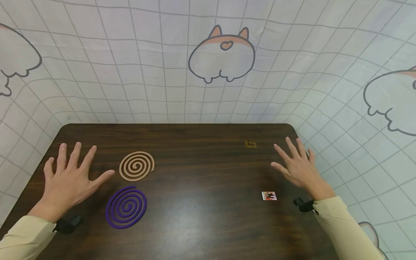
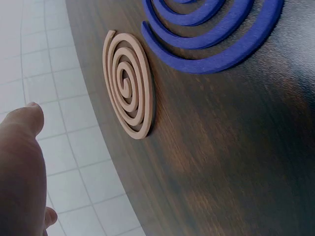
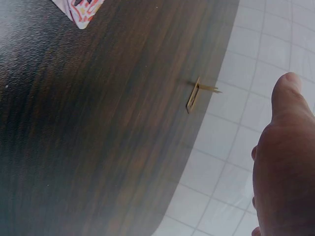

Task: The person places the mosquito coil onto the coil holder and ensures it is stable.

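- Head view: From where I stand, 2 hands splay wide, holding nothing, above a dark table (image 1: 208, 155). The left hand (image 1: 68, 182) is nearer 2 round spirals: 1 tan spiral (image 1: 135, 167) at 3 o'clock, 1 purple spiral (image 1: 129, 207) at 4. The right hand (image 1: 299, 169) is nearer 1 printed card (image 1: 269, 196) at 8 o'clock, long axis 9-to-3, and 1 brass-coloured piece (image 1: 250, 144) at 10.
- Left wrist view: Tan spiral whole at 10 o'clock, purple cropped at 1; thumb apart from both.
- Right wrist view: Brass-coloured piece at 2 o'clock, thin bits jutting; card corner at 11.
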`<state>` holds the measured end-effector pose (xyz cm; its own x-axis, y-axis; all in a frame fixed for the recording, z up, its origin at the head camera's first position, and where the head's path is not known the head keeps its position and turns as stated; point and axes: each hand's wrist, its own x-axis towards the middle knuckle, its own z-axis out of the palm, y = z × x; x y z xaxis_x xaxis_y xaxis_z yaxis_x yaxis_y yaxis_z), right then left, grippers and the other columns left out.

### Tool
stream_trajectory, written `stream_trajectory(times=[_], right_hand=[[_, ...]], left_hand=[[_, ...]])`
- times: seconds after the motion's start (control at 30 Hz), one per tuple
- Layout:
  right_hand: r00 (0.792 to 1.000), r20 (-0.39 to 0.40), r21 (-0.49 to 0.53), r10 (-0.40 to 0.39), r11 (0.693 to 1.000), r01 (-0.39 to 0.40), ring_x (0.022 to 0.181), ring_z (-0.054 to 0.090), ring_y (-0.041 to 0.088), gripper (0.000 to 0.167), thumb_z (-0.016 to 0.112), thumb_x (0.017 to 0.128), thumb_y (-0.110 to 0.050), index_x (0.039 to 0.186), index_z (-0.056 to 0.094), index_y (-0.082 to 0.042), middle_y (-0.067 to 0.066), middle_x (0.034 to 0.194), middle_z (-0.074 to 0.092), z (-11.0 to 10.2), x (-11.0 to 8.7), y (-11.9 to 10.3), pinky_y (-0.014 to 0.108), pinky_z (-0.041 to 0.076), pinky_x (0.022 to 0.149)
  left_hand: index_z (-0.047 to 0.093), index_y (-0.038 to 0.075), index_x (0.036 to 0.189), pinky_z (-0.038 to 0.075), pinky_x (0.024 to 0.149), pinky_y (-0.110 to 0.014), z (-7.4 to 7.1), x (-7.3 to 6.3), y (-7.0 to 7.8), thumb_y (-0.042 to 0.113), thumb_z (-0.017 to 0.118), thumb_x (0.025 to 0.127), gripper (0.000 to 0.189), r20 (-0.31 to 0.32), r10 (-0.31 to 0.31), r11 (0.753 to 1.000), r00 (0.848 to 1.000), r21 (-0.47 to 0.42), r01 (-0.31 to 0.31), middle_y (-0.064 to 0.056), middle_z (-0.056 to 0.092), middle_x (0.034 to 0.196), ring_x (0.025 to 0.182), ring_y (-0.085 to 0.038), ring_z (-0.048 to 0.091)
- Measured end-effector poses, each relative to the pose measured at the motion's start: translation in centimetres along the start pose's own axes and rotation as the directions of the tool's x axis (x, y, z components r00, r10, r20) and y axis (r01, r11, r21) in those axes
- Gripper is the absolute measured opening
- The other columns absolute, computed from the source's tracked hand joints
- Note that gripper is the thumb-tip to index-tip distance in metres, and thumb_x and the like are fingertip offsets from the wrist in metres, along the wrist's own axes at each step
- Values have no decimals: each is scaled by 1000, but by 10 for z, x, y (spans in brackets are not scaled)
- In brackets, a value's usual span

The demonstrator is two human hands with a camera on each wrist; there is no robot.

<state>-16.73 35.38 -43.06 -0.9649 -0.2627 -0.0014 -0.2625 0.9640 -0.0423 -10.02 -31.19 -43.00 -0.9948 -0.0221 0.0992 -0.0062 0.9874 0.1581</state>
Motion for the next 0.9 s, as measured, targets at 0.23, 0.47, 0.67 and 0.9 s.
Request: stream_trajectory(times=[0.23, 0.47, 0.67, 0.9], right_hand=[[999, 43, 7, 12, 1000, -12, 160, -2, 51, 75, 42, 104, -66, 166, 21, -30, 19, 175, 5, -1, 6, -1, 82, 9, 116], [999, 31, 8, 7, 1000, -7, 161, -1, 50, 75, 42, 104, -66, 166, 21, -29, 18, 175, 5, 2, 15, 0, 83, 10, 115], [999, 53, 14, 7, 1000, -7, 160, -1, 51, 76, 40, 104, -67, 167, 19, -29, 19, 175, 3, 4, 21, 0, 84, 7, 116], [998, 68, 14, 10, 1000, -11, 159, 1, 52, 77, 41, 104, -67, 166, 21, -27, 20, 175, 5, 6, 26, 0, 83, 8, 117]], left_hand=[[17, 21, 167, 0, 117, -80, 2, 4, 6, 80, 50, 91, 102, 4, 14, 1000, 1000, -11, -14, -27, 6, 172, 159, -49, -18], [19, 19, 166, 3, 116, -80, 9, 4, 7, 79, 52, 90, 103, 6, 19, 1000, 1000, -17, -19, -28, 9, 171, 159, -51, -13], [18, 18, 167, 3, 116, -80, 13, 6, 8, 79, 54, 90, 104, 4, 31, 999, 1000, -27, -31, -28, 10, 171, 159, -50, -13], [19, 16, 166, 11, 113, -79, 19, 8, 9, 76, 57, 90, 104, 7, 64, 997, 998, -48, -63, -31, 16, 169, 159, -54, -5]])
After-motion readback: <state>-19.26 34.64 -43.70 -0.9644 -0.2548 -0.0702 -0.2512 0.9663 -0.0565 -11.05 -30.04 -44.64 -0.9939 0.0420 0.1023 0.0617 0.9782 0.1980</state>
